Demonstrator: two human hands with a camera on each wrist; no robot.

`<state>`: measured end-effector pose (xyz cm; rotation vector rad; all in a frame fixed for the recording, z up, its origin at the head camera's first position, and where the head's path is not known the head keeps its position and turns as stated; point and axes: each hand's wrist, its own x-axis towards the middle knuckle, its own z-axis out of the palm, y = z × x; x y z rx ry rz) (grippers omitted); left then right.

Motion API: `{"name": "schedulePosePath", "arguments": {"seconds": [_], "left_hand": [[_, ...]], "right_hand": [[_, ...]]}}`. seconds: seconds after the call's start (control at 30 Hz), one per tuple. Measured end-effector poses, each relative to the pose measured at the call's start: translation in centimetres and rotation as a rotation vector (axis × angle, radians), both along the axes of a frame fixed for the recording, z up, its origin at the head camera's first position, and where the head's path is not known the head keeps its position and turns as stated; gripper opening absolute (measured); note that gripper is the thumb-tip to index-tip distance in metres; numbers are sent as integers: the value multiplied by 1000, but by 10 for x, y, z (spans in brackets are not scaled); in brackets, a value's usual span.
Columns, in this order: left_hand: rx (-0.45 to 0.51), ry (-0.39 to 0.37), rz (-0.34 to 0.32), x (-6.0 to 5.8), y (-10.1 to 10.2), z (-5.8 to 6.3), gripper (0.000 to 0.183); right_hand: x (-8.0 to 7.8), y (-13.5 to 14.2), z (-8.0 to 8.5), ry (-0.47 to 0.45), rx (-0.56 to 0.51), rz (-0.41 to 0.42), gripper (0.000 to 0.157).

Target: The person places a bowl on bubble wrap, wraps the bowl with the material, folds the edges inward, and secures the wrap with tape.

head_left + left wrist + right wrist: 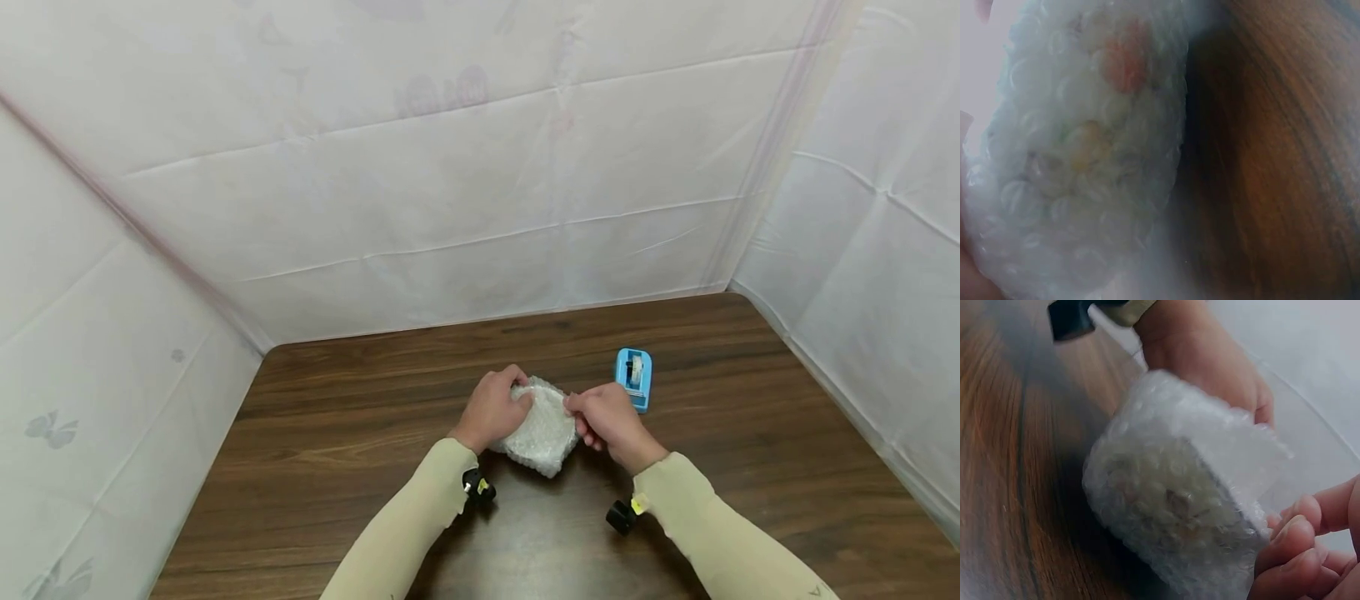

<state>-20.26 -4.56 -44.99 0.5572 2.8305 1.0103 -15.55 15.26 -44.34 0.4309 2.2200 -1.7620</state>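
A bundle in clear bubble wrap is held between the two hands over the table. Something with orange and yellow patches shows faintly through the wrap in the left wrist view. My left hand grips the bundle from its left side, thumb on top. At the right edge, my right hand pinches the bubble wrap between thumb and fingers. From the right wrist, a loose flap of wrap stands out near the right fingertips.
A light blue tape dispenser with a roll of tape sits just beyond the right hand. The dark wood-grain table meets white sheeting at the back and on both sides.
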Motion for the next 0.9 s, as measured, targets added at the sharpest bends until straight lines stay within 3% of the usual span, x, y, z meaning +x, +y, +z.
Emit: {"name": "schedulePosePath", "arguments": {"seconds": [0.4, 0.67, 0.9], "left_hand": [[4, -5, 4, 0, 1, 1, 16], [13, 5, -6, 1, 0, 2, 13], [10, -4, 9, 1, 0, 1, 14]], "right_hand": [[-6, -4, -2, -46, 64, -18, 39], [-8, 5, 0, -83, 56, 27, 44], [-6, 13, 0, -99, 118, 89, 51]]}}
